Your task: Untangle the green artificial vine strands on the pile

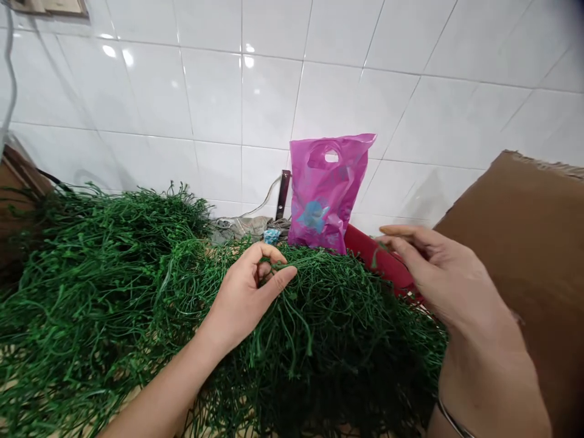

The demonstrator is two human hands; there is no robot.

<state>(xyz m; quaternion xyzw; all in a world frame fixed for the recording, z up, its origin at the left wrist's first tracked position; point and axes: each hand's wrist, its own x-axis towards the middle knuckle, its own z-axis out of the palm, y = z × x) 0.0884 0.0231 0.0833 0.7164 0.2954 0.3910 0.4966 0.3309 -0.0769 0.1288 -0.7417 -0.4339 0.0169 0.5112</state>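
A large heap of thin green artificial plant stems (114, 261) with small knobbed tips spreads in front of me. My left hand (255, 280) is over the middle of the heap, thumb and forefinger curled round a few green stems (312, 261) that stick out to the right. My right hand (442, 274) is raised at the right side of the heap, its thumb and fingers pinched together. A short green stem (375, 258), slightly blurred, hangs at its fingertips. A metal bangle (451, 420) is on the right wrist.
Behind the heap, a purple plastic bag (326, 188) stands against the white tiled wall (214, 91). A red object (381, 258) lies beside it, partly hidden. Brown cardboard (529, 243) rises at the right. A dark metal bracket (283, 194) and a grey cable (10, 67) are near the wall.
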